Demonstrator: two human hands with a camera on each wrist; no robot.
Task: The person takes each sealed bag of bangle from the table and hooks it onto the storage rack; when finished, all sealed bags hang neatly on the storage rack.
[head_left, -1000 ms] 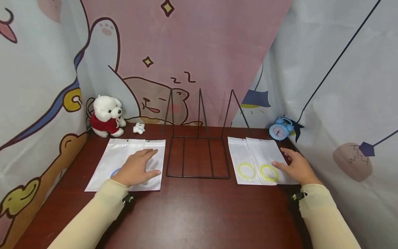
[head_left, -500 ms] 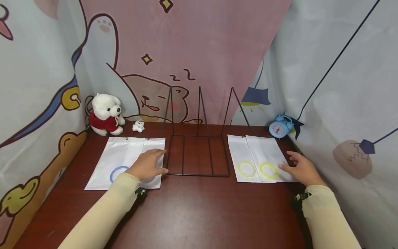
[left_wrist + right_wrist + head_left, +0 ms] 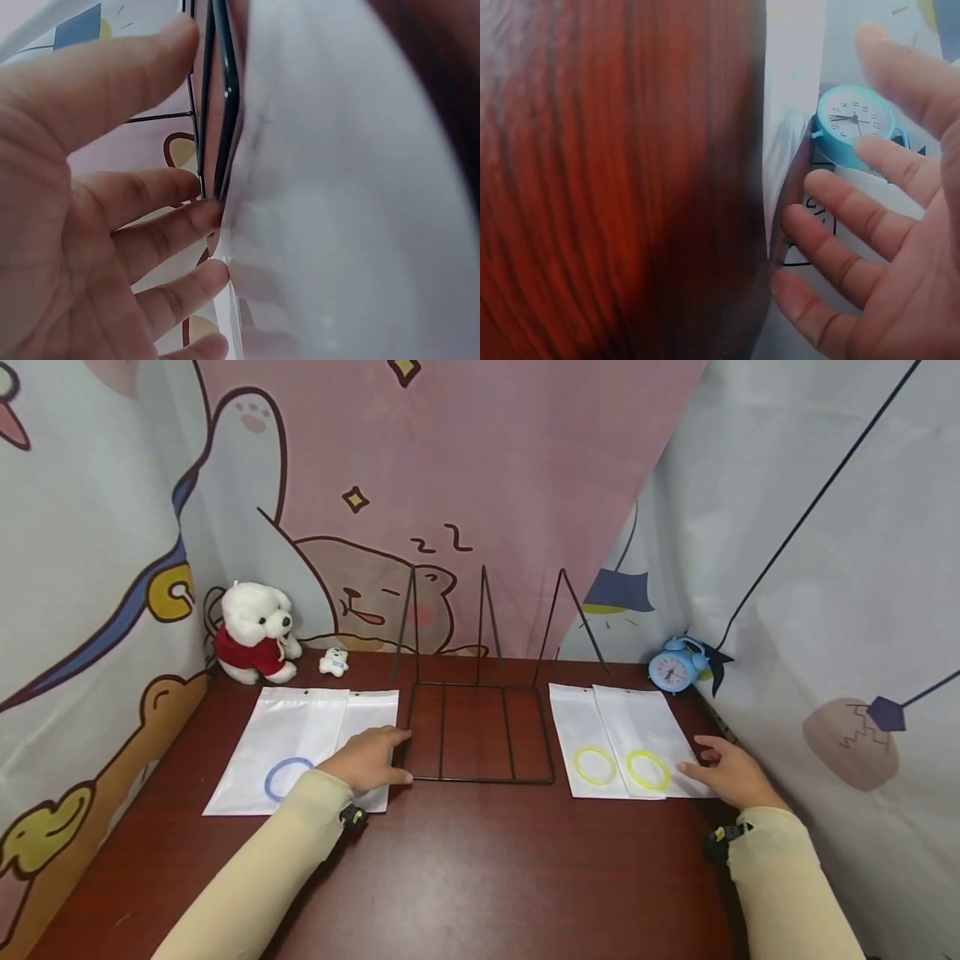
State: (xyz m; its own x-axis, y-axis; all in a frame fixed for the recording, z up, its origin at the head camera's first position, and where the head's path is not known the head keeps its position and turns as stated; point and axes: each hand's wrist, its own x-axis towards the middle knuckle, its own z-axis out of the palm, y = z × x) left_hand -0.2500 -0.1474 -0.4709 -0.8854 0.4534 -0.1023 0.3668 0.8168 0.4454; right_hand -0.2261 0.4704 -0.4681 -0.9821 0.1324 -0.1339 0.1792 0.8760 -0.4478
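Note:
My left hand (image 3: 367, 758) lies over the right edge of the left pair of white flat pouches (image 3: 296, 718), which carry a blue ring (image 3: 268, 785). Its thumb and fingertips reach the left side of a black wire rack (image 3: 442, 731), and its fingers are spread with nothing between them. In the left wrist view, the fingertips (image 3: 214, 274) are right at the pouch edge, beside the rack wire (image 3: 229, 90). My right hand (image 3: 738, 774) hovers, fingers relaxed, by the outer edge of the right pair of white pouches (image 3: 645, 718), marked with yellow rings (image 3: 631, 770).
A white plush bear (image 3: 251, 639) in red and a tiny white plush (image 3: 334, 662) sit at the back left. A blue alarm clock (image 3: 672, 672) stands at the back right. Printed curtains (image 3: 525, 468) enclose the brown table (image 3: 480, 877) on three sides.
My left hand has moved right and slightly down, from above the pouches to the rack's left side, uncovering the blue ring. My right hand has shifted a little outward to the right.

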